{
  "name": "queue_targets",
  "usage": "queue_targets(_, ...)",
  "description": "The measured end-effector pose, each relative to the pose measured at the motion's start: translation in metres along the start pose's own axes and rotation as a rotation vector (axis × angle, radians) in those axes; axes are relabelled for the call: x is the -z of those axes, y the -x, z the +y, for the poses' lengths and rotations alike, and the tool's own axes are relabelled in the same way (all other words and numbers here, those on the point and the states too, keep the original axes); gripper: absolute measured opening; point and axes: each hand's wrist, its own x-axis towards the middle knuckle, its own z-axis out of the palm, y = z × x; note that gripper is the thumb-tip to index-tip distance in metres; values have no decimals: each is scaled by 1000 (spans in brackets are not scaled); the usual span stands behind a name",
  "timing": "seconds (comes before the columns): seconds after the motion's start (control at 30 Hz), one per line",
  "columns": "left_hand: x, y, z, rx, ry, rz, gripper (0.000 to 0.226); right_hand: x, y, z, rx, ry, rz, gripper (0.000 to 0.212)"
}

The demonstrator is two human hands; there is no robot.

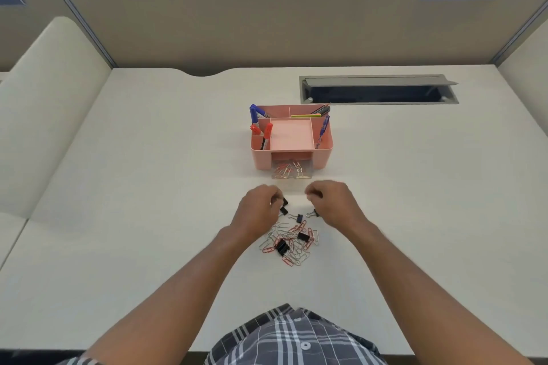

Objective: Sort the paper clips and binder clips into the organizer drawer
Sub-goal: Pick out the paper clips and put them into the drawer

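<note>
I see much free desk (148,187) to the outer side of each hand, and the near edge of the desk is far behind both wrists, close to the plaid shirt (293,338). In front of the hands stands the pink organizer (324,154), and its clear drawer (291,171) is pulled out toward the knuckles, with some paper clips already inside. A band of bare desk lies between the fingertips and the drawer front. The left hand (257,212) is curled, its fingers pressed together around a black binder clip (284,202); a second one lies just under its fingertips. The right hand (332,204) is also curled, fingertips pinched together, but I cannot tell what it pinches. One binder clip (314,213) lies just below its fingers. The pile of paper clips (292,241) with more binder clips lies between the two wrists, behind the fingers.
</note>
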Motion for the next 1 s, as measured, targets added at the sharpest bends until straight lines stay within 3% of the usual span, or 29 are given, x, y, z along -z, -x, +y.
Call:
queue_targets(0.1, -18, 20, -16, -9, -133, -140, 19, -15, 17, 18, -17, 144, -167, 23)
queue_targets(0.23, -30, 32, -25, -46, -199, -177, 29, -34, 29, 24, 69, 217, -239, 32)
queue_targets(0.53, -37, 30, -20, -69, -231, -146, 11, -54, 35, 29, 190, 250, -123, 19)
queue_targets(1.0, -34, 31, -16, -23, -182, -158, 11, -55, 31, 29, 134, 123, -184, 20)
